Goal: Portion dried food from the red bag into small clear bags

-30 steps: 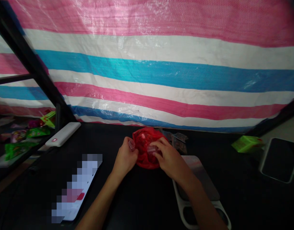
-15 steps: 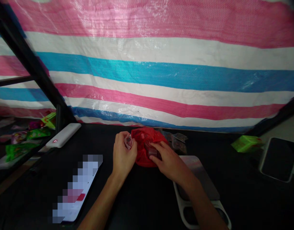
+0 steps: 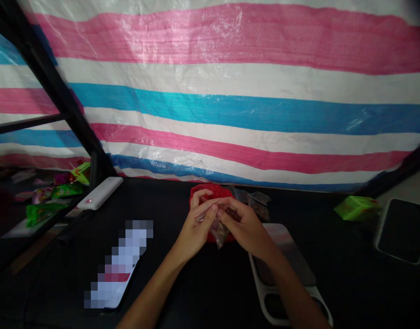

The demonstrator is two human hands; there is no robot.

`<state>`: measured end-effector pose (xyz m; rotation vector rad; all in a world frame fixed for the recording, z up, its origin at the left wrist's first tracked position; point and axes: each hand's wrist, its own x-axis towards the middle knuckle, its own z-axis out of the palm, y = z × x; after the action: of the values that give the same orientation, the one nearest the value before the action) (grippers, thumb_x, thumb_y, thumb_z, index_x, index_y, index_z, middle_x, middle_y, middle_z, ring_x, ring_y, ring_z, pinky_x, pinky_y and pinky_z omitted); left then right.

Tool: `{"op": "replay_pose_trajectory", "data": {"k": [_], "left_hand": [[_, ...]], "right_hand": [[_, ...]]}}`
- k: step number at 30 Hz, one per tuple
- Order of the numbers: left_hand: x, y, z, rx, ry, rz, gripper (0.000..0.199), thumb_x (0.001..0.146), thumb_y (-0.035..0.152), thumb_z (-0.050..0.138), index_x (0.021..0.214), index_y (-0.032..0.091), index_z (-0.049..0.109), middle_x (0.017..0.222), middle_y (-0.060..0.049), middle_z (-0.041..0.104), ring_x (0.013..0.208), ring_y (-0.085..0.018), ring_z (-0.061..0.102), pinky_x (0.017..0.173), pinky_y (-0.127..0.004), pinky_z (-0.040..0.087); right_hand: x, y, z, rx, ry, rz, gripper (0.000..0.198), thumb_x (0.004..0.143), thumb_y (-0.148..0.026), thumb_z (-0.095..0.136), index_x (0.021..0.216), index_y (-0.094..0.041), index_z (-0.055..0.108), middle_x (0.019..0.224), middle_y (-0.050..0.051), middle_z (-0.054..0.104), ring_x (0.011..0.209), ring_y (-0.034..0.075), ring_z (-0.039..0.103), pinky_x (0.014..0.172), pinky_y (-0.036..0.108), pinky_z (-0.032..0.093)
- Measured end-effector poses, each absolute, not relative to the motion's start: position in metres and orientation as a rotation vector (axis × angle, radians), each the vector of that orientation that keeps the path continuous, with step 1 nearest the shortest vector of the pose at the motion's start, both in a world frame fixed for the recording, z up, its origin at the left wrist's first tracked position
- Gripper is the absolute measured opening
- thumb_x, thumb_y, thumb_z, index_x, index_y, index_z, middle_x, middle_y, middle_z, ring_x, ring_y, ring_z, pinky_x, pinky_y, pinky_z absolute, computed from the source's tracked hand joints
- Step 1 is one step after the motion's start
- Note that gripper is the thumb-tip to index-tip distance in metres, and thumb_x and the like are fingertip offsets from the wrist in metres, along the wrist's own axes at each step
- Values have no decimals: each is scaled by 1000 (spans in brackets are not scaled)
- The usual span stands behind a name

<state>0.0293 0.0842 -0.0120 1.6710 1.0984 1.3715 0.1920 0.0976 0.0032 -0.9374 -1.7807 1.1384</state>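
Note:
My left hand [image 3: 196, 230] and my right hand [image 3: 248, 228] meet over the red plastic bag [image 3: 215, 188]. Thumbs and fingers of both pinch a small clear plastic bag [image 3: 220, 235] with brown pieces inside; its lower corner hangs below my thumbs. My hands cover most of the red bag, so its contents are hidden. Just behind my right hand lie several small clear packets [image 3: 260, 203] with dark brown contents. Under my right forearm sits a white kitchen scale [image 3: 292, 256] with a grey top.
A lit phone [image 3: 119, 269], partly pixelated, lies to the left. Behind it is a white power bank [image 3: 102, 192]. Green wrappers [image 3: 45, 212] lie at far left. A green box [image 3: 356, 208] and a white-rimmed dark device [image 3: 402, 230] stand at right. Striped sheeting [image 3: 230, 114] hangs behind.
My right hand has come out of the red bag and joined my left hand on the small clear bag. My left hand has moved right. The view has shifted slightly.

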Motion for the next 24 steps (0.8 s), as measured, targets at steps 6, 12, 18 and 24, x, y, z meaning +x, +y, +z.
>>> {"op": "replay_pose_trajectory", "data": {"k": [6,12,18,24], "left_hand": [[32,81,-19,1894,1181,1334,49,101,42,52,148,28,46,137,-11,49,133,-25,48,118,-42,40],[22,91,-36,2310,1824,1004,53,86,7,57,136,24,60,131,-13,54,126,-32,50,106,-49,46],[10,94,-33,2126,2255,1033,35,90,12,56,122,22,68,121,-13,60,115,-33,56,93,-47,50],[27,89,-30,2123,1912,1460,19,90,14,59,101,23,72,108,-9,62,105,-28,59,92,-44,50]], "right_hand": [[216,99,20,-1022,-1633,1012,22,95,-42,63,98,-21,70,87,2,73,77,18,67,69,28,55],[310,89,15,-1330,-1565,863,40,90,-56,69,111,-23,75,104,7,77,83,23,70,65,29,56],[348,75,-12,-1481,-1891,888,47,92,-54,65,129,-26,72,106,8,75,88,26,70,75,36,58],[346,95,-12,-1411,-1894,511,37,97,-46,61,129,-30,71,121,7,66,101,23,65,83,34,53]]}}
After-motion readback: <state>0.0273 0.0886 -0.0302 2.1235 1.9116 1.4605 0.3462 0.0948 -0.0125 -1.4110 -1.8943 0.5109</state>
